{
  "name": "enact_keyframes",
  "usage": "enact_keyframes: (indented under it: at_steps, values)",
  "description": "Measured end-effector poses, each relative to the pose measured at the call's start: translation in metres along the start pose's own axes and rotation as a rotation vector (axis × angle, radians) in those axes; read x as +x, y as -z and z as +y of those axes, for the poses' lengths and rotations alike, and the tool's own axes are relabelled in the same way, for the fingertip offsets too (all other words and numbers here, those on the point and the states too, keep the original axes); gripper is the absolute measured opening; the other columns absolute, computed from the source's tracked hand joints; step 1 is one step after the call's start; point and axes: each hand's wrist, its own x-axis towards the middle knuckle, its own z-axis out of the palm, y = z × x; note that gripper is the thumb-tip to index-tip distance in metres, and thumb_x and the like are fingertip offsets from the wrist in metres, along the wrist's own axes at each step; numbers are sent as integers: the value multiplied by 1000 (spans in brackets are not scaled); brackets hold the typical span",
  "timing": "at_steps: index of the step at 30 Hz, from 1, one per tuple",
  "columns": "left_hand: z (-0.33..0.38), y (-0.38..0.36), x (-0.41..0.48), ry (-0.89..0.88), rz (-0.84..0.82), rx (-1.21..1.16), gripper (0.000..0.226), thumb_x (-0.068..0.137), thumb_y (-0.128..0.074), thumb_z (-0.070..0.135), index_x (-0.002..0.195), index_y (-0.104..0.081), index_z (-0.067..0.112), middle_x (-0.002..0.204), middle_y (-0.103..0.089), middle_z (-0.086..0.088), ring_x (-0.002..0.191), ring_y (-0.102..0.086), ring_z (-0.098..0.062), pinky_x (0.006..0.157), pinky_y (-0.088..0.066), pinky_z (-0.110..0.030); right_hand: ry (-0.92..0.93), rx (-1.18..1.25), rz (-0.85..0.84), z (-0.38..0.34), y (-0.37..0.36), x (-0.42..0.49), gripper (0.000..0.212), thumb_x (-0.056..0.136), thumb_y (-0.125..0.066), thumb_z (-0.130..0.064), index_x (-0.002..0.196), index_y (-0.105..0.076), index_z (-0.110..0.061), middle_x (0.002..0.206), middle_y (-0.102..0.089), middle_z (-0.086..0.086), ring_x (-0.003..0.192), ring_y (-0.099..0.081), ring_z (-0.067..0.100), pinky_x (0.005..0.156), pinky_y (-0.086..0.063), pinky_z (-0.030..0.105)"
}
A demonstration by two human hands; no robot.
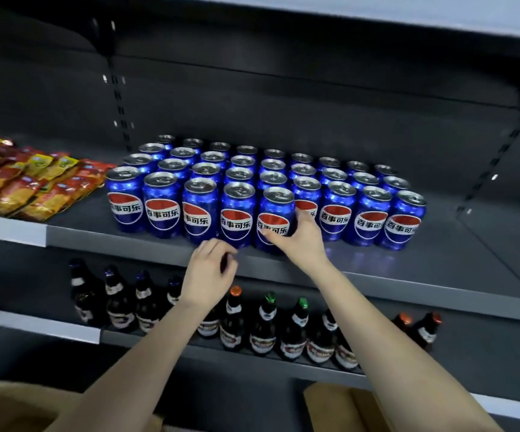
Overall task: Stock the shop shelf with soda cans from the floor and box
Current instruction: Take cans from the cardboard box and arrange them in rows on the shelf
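Here, the right hand (302,236) grips a blue soda can (276,213) on the shelf (424,272); the left hand (207,274) hovers nearby, loosely curled, holding nothing.

Blue soda cans (237,182) stand upright on shelf (439,266).

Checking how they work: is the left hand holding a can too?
No, the left hand hovers empty by the shelf edge; only the right hand grips a can.

Cans (262,188) on shelf (424,269), snack packets (31,185) left, bottles (252,322) below
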Motion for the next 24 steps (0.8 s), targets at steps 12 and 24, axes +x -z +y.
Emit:
enact_keyframes:
  at_steps: [12,24]
  values:
    - [17,0,6,124,-81,75,6,83,-60,13,85,-62,8,90,-57,-6,88,-52,-25,86,-41,-36,-103,-105,188,0,-16,-36,86,78,-72,-40,145,-26,-12,130,-47,9,122,-43,21,97,-35,22]
    - [141,-31,38,-191,-178,-126,24,88,-56,21,110,-59,13,115,-55,-3,108,-51,-20,88,-43,-31,-173,-41,582,27,120,-67,62,82,-69,-34,134,-41,-15,132,-51,4,121,-49,14,101,-41,30]
